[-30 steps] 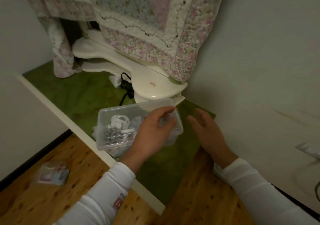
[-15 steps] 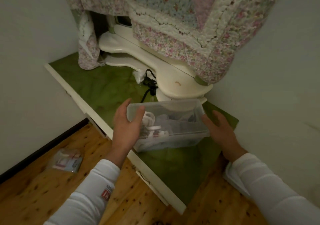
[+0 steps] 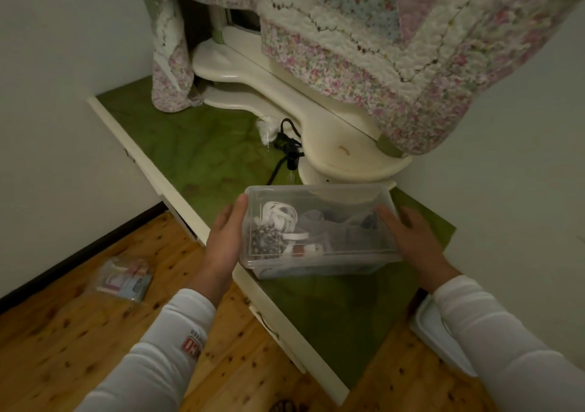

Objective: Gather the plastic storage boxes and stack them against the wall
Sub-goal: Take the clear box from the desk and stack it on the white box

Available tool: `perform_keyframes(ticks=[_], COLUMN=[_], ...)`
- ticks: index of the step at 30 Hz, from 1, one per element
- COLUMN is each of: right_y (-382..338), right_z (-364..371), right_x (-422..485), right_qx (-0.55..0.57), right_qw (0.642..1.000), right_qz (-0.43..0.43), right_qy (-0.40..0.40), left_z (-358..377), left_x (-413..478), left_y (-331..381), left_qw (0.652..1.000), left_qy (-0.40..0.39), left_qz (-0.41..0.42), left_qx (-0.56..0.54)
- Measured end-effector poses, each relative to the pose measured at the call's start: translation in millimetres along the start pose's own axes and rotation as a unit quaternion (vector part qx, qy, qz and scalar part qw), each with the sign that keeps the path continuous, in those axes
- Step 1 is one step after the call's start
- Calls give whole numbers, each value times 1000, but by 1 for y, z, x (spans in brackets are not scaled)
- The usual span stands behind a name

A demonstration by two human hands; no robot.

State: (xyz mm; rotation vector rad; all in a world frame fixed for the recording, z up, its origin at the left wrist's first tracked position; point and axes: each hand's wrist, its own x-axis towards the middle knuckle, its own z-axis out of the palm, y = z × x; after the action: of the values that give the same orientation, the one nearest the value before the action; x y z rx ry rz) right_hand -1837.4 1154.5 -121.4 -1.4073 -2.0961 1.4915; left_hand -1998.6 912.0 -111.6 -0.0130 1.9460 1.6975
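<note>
Nearest the camera, two white sleeves are seen over the wooden floor (image 3: 79, 332). A flat white tray-like item (image 3: 433, 335) lies partly under the right sleeve.

The left hand (image 3: 223, 243) is laid flat against the left short end of the clear plastic box (image 3: 316, 221), fingers straight and thumb up at the top corner. The right hand (image 3: 414, 243) is set against the right short end with fingers extended and only lightly bent. No finger is seen hooked under the box, so the box is judged to be held by inward pressure from both palms.

The long axis of the box runs left to right, directly between the hands. It sits at the front edge of the green-covered surface (image 3: 196, 158), its near corner overhanging. It cannot be told whether it rests there or is lifted clear.

Beyond it stand a black cable (image 3: 286, 148), a cream furniture base (image 3: 348, 161) and a quilt (image 3: 364, 47).

The wall (image 3: 506, 205) lies to the right, nearer the right hand. The coming move is judged to be a sideways carry, right end leading.
</note>
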Motion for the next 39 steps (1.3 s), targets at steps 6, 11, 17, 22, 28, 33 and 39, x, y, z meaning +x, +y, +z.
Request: perform_keyframes(ticks=[6,11,17,22,28,33,39], right_y=[-3,-3,2,3,9,15,25], right_z=[5,7,4,3,-7,-20,-42], right_x=[7,13,13,11,5,-5,-16], right_qx=[59,116,230,260,258,253,271], right_qw=[998,992,966,958,960,965,960], right_qz=[1,6,54,47,37,50,68], right_qy=[-22,-40,-101,-111,-99,-55,-20], left_z=[1,8,14,15,23,36,55], left_x=[9,14,18,18,12,5,-6], left_y=[-3,-10,-14,-14,-14,-13,-13], left_qw=[999,997,991,992,991,993,993], left_qy=[-24,-12,16,6,-13,-20,-34], left_qz=[-11,-27,-47,-42,-49,-46,-45], left_qx=[-20,-71,-124,-119,-121,-110,-108])
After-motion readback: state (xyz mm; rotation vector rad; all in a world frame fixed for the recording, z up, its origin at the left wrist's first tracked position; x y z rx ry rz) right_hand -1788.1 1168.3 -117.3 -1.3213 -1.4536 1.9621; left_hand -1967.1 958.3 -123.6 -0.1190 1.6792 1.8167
